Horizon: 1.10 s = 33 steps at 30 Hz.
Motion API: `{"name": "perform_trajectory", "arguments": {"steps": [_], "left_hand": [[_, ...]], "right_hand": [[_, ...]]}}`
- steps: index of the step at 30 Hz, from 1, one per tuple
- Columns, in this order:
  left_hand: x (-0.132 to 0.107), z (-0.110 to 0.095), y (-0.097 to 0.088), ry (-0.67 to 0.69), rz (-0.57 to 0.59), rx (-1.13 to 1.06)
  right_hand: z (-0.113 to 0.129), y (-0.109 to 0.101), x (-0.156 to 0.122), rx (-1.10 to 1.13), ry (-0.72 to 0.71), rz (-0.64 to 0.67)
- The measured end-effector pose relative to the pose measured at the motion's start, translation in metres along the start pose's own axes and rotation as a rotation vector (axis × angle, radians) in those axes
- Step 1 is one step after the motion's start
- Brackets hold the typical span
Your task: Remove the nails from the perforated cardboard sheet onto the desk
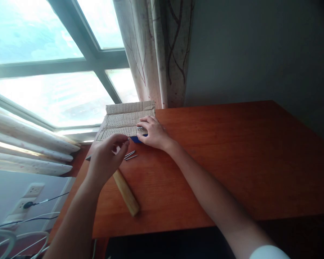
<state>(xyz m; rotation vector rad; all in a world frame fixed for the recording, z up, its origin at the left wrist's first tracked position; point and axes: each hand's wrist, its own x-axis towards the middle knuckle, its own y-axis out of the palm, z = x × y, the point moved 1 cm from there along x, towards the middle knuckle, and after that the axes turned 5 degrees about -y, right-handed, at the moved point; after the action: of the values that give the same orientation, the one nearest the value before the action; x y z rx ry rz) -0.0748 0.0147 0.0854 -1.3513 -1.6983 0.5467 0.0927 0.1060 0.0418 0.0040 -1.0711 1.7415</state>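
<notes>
My left hand is closed in a pinch, thumb against forefinger. A tiny bright bit shows at its fingertips, too small to name. Under that hand lies a hammer, its wooden handle slanting toward the table's front edge and its head mostly hidden. Several metal nails rest on the table just right of the left hand. My right hand curls over a blue block with a black-and-white patterned top, gripping it at the near edge of a perforated tan sheet. The fingers partly cover the block.
The brown wooden table stretches far to the right, against a grey wall. A window and a patterned curtain stand behind the sheet. At the lower left are wall sockets with a black plug and loose white cables.
</notes>
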Motion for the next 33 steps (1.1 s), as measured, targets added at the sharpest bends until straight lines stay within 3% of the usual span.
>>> {"name": "perform_trajectory", "arguments": {"steps": [3, 7, 14, 23, 29, 33], "left_hand": [[-0.017, 0.019, 0.011, 0.035, 0.124, 0.203], [-0.027, 0.036, 0.023, -0.02, 0.247, 0.357], [-0.03, 0.036, 0.031, -0.052, 0.288, 0.449], [-0.026, 0.034, 0.021, -0.024, 0.159, 0.36], [-0.02, 0.016, 0.01, 0.071, -0.032, 0.246], [-0.003, 0.004, 0.009, 0.106, -0.103, 0.165]], "right_hand": [[-0.001, 0.0, 0.0, -0.002, 0.002, 0.0], [-0.002, 0.002, -0.001, -0.002, -0.002, -0.006], [-0.004, 0.004, 0.0, 0.003, -0.008, -0.021], [-0.004, 0.003, 0.0, 0.004, -0.012, -0.013], [-0.003, 0.002, 0.0, -0.004, -0.013, -0.015], [-0.003, 0.002, 0.0, -0.005, -0.015, -0.012]]}}
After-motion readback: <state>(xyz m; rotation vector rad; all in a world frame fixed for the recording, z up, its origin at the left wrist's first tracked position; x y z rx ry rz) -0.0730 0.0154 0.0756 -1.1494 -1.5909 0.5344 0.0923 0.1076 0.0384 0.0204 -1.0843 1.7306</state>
